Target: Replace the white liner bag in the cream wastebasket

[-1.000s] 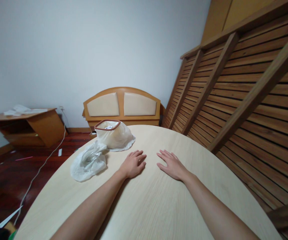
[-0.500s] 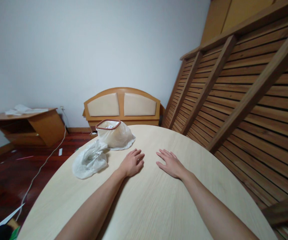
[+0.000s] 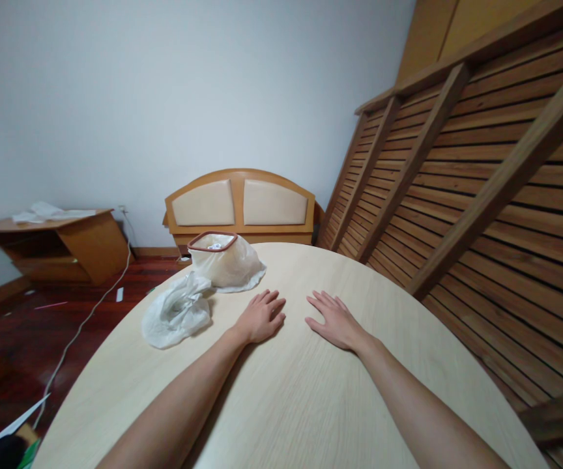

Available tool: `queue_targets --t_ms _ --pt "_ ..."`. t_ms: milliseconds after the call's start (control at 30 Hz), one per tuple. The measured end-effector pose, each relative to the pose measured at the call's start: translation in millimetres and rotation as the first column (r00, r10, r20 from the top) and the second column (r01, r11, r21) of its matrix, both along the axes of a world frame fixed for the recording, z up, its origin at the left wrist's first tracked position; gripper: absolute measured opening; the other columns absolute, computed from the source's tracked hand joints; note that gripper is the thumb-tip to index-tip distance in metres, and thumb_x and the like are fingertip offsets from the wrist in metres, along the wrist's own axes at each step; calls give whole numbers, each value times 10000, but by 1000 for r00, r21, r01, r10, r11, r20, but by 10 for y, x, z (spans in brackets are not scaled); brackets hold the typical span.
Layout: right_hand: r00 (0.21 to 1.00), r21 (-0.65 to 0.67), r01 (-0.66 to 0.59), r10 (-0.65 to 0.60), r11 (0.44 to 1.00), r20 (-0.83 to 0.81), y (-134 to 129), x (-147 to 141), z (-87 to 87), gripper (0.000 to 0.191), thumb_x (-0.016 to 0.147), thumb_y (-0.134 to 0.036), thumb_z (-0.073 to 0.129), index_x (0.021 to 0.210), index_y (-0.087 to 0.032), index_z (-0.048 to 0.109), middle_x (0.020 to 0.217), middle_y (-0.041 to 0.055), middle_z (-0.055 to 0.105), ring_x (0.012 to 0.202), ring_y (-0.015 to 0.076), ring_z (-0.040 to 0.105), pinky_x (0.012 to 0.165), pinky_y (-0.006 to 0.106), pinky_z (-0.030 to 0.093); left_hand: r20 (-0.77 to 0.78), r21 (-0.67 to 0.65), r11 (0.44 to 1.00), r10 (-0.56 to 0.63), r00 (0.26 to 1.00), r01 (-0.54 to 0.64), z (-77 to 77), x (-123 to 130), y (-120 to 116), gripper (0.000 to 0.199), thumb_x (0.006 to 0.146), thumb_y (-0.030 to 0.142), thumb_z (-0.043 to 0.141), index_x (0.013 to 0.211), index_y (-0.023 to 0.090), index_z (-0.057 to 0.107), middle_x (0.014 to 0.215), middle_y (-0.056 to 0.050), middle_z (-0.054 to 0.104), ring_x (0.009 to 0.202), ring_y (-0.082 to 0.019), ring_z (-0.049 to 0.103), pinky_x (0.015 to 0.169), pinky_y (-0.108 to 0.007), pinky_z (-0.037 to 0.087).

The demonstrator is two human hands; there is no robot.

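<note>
On the pale round wooden table (image 3: 281, 404), my left hand (image 3: 260, 317) rests palm down with its fingers spread a little, holding nothing. My right hand (image 3: 333, 319) lies flat to the right of it, fingers apart, also with nothing in it. A gap of bare tabletop separates the two hands. Left of my left hand is a crumpled whitish plastic bag (image 3: 178, 312). Just behind that bag stands a bin with a brown squarish rim (image 3: 213, 241), lined with a white plastic bag (image 3: 232, 267) that drapes over the tabletop. Something small and white shows inside the bin.
A wooden headboard (image 3: 238, 202) with two cream panels stands against the wall beyond the table. Large slatted wooden frames (image 3: 457, 195) lean along the right side. At the left are a low wooden desk (image 3: 90, 244) with white sheets and a cable (image 3: 83, 326) on the dark red floor.
My left hand has shifted very slightly to the right, toward my right hand. The view has tilted a little; the bags and bin stay in place on the table.
</note>
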State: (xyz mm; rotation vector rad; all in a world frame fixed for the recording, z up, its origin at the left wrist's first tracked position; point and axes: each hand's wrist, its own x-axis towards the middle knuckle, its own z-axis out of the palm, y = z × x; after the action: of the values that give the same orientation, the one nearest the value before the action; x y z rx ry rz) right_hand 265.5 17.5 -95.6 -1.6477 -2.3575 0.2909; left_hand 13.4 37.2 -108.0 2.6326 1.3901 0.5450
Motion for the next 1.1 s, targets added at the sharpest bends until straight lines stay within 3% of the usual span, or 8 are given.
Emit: queue_targets --t_ms 1100 --pt "1000 -2 -5 6 1000 6 1 16 4 686 936 -557 460 1513 -186 444 1630 93 323 1522 295 227 1231 512 130 -23 1 1000 2 1000 -2 38 25 -20 469 969 375 501 1383 171 584 1518 -161 489 1428 -349 416 1178 -522 336"
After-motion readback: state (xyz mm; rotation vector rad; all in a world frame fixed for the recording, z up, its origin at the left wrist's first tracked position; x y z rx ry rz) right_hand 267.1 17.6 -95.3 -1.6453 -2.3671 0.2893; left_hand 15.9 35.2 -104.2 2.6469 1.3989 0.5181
